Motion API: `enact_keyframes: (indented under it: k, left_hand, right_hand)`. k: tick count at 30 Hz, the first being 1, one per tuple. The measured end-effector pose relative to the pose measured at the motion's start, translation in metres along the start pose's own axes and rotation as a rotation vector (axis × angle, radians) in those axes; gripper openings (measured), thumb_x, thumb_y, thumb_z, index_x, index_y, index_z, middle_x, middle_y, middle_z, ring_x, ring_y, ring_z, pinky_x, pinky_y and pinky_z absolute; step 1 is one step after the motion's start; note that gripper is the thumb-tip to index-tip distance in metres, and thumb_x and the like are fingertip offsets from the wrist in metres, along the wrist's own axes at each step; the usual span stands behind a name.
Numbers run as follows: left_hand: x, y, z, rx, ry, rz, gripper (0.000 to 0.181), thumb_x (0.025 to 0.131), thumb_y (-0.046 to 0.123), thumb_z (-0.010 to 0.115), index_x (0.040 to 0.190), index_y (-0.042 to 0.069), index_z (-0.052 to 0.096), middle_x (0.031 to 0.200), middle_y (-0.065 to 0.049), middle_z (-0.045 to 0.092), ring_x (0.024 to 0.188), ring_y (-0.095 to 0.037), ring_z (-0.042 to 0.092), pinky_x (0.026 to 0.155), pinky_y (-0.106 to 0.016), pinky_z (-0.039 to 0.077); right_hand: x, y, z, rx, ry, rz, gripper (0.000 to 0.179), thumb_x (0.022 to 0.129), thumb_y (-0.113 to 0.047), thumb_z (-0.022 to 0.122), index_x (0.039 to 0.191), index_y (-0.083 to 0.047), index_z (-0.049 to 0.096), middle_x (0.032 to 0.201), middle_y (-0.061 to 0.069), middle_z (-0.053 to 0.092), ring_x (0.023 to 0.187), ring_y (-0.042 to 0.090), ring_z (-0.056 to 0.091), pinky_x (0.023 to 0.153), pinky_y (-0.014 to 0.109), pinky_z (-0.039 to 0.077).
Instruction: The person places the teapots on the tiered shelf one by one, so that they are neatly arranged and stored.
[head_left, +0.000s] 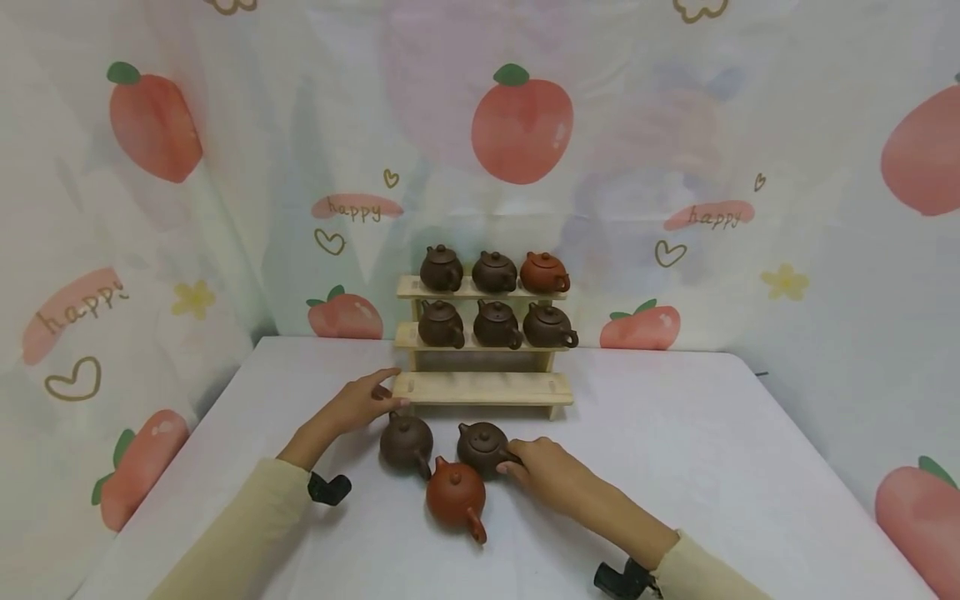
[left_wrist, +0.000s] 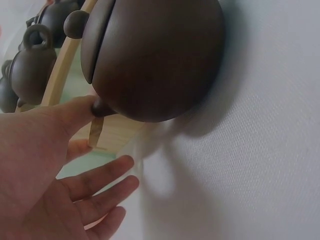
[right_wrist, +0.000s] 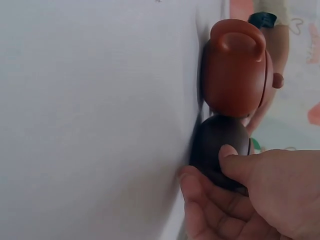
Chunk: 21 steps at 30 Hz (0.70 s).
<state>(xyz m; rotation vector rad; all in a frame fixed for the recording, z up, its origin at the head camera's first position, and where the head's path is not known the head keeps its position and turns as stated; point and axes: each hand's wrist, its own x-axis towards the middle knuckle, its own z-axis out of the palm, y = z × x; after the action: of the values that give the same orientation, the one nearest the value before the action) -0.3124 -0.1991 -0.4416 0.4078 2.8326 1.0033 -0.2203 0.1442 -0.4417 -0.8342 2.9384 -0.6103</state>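
Observation:
At the left end of the bottom step of a wooden display stand (head_left: 483, 387) is my left hand (head_left: 365, 402), its thumb and index finger either side of the plank's end. The other fingers spread loosely in the left wrist view. Just in front of that hand, a dark brown teapot (head_left: 406, 442) stands on the table. My right hand (head_left: 551, 475) grips the handle of a second dark brown teapot (head_left: 482, 448); its thumb (right_wrist: 235, 162) lies against the pot, and the handle is mostly hidden. A red-brown teapot (head_left: 455, 497) stands nearest me, between the two dark ones.
The stand's top step holds two dark teapots (head_left: 441, 268) and a red-brown one (head_left: 543, 272). Three dark teapots (head_left: 496, 324) sit on the middle step. A white cloth (head_left: 660, 433) covers the table, and a fruit-printed curtain (head_left: 637, 125) hangs behind.

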Motion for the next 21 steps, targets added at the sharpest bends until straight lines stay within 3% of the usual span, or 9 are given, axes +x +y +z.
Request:
enact_keyframes:
  k: [8,21]
  left_hand:
    - [-0.001,0.002,0.000,0.010,0.004,0.003,0.074,0.099,0.041,0.074,0.157,0.005,0.047,0.123,-0.025,0.072,0.118,-0.040,0.069,0.098,-0.056,0.054]
    - [-0.002,0.002,-0.001,0.004,0.000,-0.006,0.074,0.100,0.041,0.074,0.158,0.006,0.046,0.125,-0.025,0.072,0.118,-0.040,0.068,0.097,-0.055,0.055]
  right_hand:
    - [-0.019,0.016,-0.010,0.025,-0.022,-0.034,0.026,0.104,-0.027,0.068,0.083,-0.016,0.057,0.068,-0.010,0.045,0.068,0.008,0.048,0.064,0.029,0.043]
    - [-0.051,0.049,-0.017,0.063,0.084,-0.013,0.029,0.104,-0.028,0.068,0.081,-0.020,0.053,0.067,-0.014,0.038,0.064,0.001,0.042,0.060,0.023,0.038]
